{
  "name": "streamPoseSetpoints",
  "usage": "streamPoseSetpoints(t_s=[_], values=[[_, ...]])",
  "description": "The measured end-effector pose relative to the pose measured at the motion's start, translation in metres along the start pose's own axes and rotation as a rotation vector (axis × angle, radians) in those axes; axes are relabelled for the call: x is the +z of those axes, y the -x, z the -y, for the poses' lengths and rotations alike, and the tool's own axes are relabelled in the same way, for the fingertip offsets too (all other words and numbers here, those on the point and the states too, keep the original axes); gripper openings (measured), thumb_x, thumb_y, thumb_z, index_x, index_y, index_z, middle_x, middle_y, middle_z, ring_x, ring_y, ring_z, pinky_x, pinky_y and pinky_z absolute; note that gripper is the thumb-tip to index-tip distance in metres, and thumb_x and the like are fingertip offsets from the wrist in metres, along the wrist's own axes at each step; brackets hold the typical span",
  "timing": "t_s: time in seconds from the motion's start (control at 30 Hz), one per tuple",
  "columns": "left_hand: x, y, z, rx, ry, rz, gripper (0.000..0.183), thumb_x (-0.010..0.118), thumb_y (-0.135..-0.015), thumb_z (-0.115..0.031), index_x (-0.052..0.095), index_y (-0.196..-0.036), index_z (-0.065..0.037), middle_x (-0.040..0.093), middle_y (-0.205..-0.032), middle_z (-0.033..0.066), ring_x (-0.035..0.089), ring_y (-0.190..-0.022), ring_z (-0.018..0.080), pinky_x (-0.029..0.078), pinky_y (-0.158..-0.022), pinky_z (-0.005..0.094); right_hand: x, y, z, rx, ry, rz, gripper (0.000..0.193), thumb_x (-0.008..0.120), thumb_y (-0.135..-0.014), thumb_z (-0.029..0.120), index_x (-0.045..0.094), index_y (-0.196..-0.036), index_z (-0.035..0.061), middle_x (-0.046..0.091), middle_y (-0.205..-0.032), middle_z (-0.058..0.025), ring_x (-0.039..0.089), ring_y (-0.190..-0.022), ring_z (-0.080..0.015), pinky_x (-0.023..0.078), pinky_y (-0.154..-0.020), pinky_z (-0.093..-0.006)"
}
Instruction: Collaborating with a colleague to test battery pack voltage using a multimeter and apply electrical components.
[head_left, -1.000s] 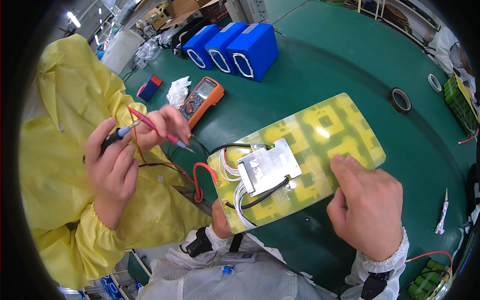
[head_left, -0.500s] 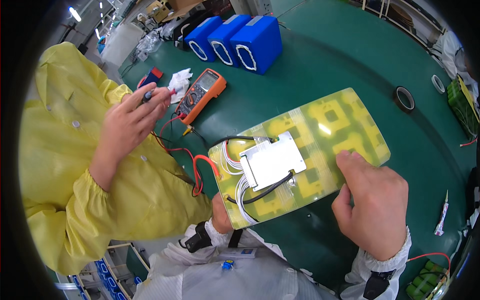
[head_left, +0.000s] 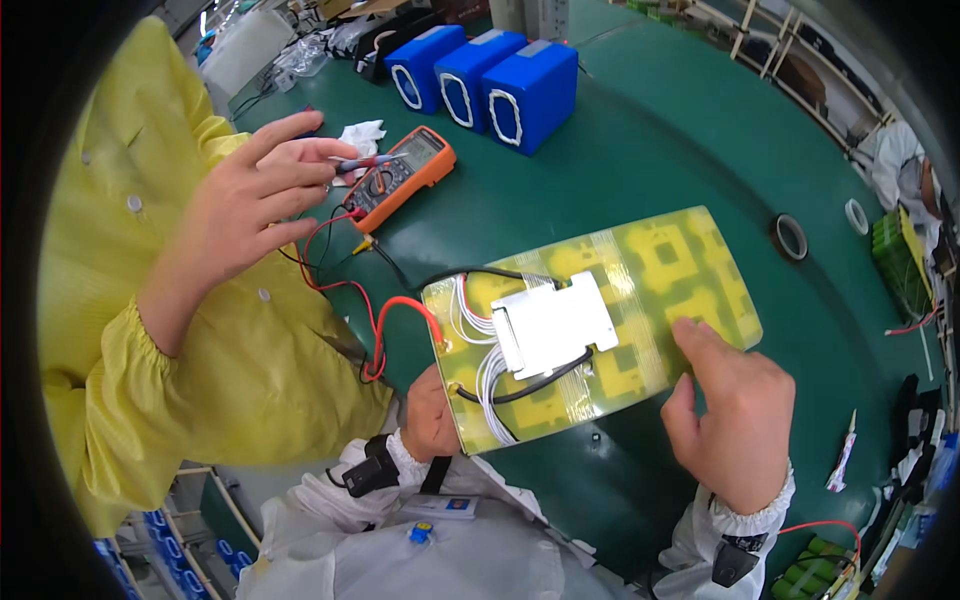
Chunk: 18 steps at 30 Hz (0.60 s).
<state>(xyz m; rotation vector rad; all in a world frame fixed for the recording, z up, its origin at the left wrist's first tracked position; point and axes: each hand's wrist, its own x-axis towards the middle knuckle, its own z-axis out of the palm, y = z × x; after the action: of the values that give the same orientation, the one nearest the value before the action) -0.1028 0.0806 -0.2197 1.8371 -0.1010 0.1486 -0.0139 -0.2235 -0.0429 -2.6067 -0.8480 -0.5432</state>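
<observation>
A flat battery pack (head_left: 655, 300) with yellow insulation under a clear cover lies tilted before me. Taped on it is a white circuit module (head_left: 560, 325), with white, black and red wires at its left side. My left hand (head_left: 430, 415) is closed at the pack's near-left corner, some of its fingers hidden by the edge. Over the near-right part is my right hand (head_left: 735, 415), index finger stretched onto or just above the cover, thumb apart at the near edge. It holds nothing I can see.
At left, a co-worker in yellow holds a test probe (head_left: 375, 160) by an orange multimeter (head_left: 405, 175). Three blue battery packs (head_left: 530, 95) stand at the back. A tape roll (head_left: 790, 237), a glue tube (head_left: 842, 455) and green cells (head_left: 815, 570) lie on the right.
The co-worker's hand has turned, and its probe now points toward the multimeter. My view has shifted slightly. My hands keep nearly the same places at the pack.
</observation>
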Motion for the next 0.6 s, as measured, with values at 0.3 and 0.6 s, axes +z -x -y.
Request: streamPoseSetpoints(t_s=[0.3, 0.6], values=[[0.002, -0.023, -0.008, 0.496, -0.272, -0.026, 0.020, 0.056, -0.091, -0.013, 0.055, -0.073, -0.003, 0.052, -0.075, 0.0149, 0.052, -0.072, 0.0375, 0.041, -0.066, 0.0472, 0.003, 0.001, 0.001, 0.046, 0.070, -0.011, 0.025, 0.065, -0.077, 0.006, 0.069, -0.102, 0.0048, 0.072, -0.081, -0.0149, 0.066, -0.063, -0.0346, 0.052, -0.059, -0.0421], [0.001, -0.019, -0.005, 0.530, -0.275, -0.095, 0.026, 0.055, -0.094, -0.015, 0.055, -0.071, -0.003, 0.052, -0.073, 0.0159, 0.052, -0.072, 0.0386, 0.042, -0.068, 0.0485, 0.003, -0.019, -0.013, 0.308, -0.168, 0.099, 0.026, 0.061, -0.082, 0.011, 0.076, -0.100, 0.0015, 0.074, -0.086, -0.0188, 0.073, -0.078, -0.0343, 0.057, -0.075, -0.0398]])
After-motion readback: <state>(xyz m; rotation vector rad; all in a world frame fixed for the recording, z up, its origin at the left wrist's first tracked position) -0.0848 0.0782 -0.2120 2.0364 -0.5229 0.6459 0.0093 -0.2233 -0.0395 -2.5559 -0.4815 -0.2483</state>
